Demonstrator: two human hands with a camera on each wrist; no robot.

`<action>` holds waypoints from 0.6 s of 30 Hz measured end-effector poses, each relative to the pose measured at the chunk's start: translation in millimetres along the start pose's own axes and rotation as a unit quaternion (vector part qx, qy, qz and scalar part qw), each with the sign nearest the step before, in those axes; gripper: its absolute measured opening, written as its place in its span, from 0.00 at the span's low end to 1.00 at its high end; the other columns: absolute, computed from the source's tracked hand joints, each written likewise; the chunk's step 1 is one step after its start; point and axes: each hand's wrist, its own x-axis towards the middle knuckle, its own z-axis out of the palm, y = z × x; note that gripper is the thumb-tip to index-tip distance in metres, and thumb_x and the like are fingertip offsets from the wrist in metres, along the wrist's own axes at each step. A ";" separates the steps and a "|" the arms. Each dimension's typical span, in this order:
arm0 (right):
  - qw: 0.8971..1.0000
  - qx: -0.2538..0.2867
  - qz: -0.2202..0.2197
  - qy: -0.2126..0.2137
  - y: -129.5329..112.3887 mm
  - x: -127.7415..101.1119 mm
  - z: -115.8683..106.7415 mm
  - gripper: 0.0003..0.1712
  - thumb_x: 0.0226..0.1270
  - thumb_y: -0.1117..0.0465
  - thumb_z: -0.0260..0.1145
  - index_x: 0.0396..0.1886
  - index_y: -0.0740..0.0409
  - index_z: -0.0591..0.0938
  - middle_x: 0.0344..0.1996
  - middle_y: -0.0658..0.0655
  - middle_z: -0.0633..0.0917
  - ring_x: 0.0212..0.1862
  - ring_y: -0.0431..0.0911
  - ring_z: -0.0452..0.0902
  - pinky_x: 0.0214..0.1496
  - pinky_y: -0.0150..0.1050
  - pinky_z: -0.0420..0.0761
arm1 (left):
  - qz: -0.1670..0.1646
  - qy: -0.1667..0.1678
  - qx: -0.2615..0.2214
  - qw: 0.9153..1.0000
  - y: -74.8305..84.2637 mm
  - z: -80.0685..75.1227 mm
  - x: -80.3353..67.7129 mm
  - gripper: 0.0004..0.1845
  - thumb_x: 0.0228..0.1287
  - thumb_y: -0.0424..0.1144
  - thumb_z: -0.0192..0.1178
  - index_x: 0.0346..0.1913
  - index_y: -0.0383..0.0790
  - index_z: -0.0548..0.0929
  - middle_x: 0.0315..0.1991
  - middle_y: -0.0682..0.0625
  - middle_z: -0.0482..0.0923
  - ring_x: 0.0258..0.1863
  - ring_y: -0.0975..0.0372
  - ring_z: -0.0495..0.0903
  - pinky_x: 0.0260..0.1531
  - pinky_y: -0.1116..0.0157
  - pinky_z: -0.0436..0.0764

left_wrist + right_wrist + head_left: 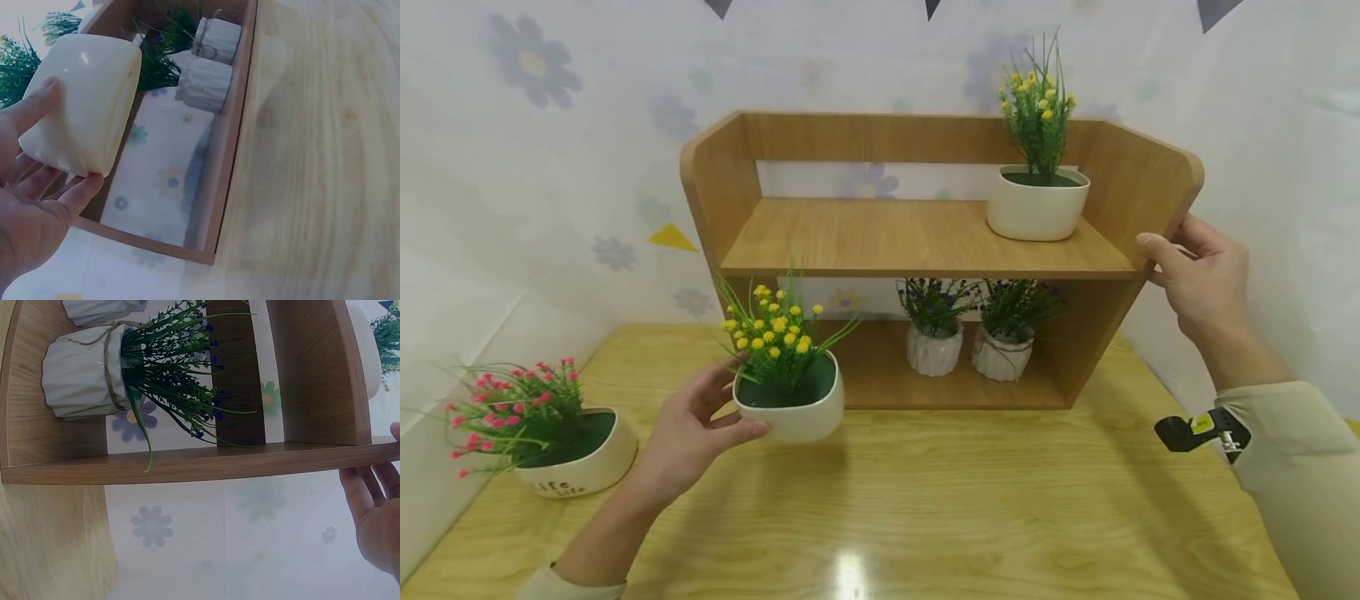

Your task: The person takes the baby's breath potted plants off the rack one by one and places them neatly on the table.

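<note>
My left hand (688, 433) grips a white oval pot of yellow artificial flowers (797, 417), thumb on its front and fingers round its side. The pot is held above the table, before the lower left of a two-tier wooden shelf (865, 271). In the left wrist view the pot's smooth wall (87, 94) fills the grasp. With thumb inside and fingers outside, my right hand (1206, 271) holds the shelf's right side panel; the right wrist view shows its fingers (356, 494) against that panel. Another white pot of yellow flowers (1037, 208) stands on the upper tier's right end.
Two small white pots with purple flowers (934, 348) stand on the lower tier, right of middle. A white pot of pink flowers (580, 454) sits on the wooden table (925, 500) at left. Behind the shelf hangs a flower-patterned cloth (587, 167).
</note>
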 end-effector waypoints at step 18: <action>1.000 -0.012 0.009 -0.004 -0.2 -0.9 -2.4 0.23 0.64 0.69 0.71 0.59 0.58 0.84 0.45 0.50 0.86 0.43 0.40 0.82 0.34 0.26 0.83 | -0.020 0.018 0.028 0.999 -49.0 -38.6 -28.8 0.44 0.62 0.28 0.70 0.78 0.40 0.59 0.76 0.40 0.57 0.67 0.66 0.67 0.54 0.74 0.76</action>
